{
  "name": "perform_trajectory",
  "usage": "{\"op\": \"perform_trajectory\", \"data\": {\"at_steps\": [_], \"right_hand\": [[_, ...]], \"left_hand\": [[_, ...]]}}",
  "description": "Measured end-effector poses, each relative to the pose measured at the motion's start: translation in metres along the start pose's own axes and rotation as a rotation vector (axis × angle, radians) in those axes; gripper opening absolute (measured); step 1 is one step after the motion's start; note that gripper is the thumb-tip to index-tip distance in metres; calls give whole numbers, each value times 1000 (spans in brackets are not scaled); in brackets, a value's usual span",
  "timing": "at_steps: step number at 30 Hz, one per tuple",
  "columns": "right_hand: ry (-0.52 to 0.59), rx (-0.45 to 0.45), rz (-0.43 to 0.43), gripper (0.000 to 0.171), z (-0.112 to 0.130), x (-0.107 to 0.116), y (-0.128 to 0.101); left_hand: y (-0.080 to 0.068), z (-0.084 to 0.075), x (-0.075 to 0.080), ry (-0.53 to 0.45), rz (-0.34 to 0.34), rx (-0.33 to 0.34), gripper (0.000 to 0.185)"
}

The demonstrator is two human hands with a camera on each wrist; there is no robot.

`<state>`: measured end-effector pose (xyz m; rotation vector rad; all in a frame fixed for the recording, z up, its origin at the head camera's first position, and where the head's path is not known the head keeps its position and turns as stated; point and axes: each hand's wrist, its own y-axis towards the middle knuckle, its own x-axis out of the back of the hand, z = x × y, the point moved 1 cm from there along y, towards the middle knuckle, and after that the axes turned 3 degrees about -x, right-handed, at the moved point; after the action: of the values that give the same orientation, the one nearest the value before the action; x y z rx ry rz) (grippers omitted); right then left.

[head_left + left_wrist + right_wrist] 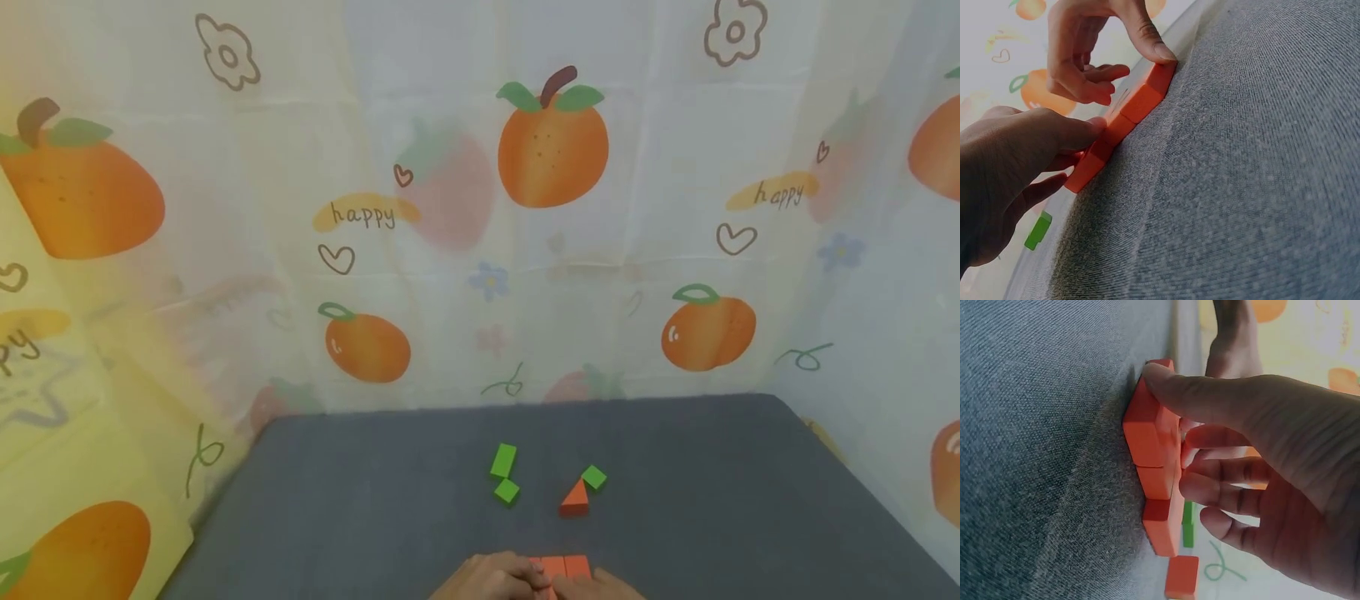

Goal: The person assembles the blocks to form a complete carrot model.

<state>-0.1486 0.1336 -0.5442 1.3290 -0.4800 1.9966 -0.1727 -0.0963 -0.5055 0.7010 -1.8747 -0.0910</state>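
a row of 3 orange blocks (555, 564) is set on the near part of the grey cloth (375, 500). its left end is pinched between thumb and fingers by the left hand (495, 577); its right end is held by the right hand (597, 587), fingers curled. 3 green blocks (503, 461) and 1 orange triangle (575, 501) are placed beyond.

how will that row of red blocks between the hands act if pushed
The row of red blocks could split apart, since seams show between the blocks. Each looks rigid and likely to slide rather than roll, given crisp edges and flat faces.
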Motion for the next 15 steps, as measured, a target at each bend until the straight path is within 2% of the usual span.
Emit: {"op": "perform_trajectory", "data": {"at_steps": [2, 5, 11, 15], "right_hand": [[34, -50, 39, 54, 20, 25, 2], [51, -76, 83, 58, 34, 45, 4], [7, -2, 49, 54, 34, 49, 4], [26, -7, 58, 53, 31, 46, 6]], "left_hand": [[0, -1, 1, 2, 5, 2, 30], [-1, -1, 2, -1, 12, 3, 31], [0, -1, 4, 19, 26, -10, 30], [0, -1, 3, 24, 18, -8, 29]]}}
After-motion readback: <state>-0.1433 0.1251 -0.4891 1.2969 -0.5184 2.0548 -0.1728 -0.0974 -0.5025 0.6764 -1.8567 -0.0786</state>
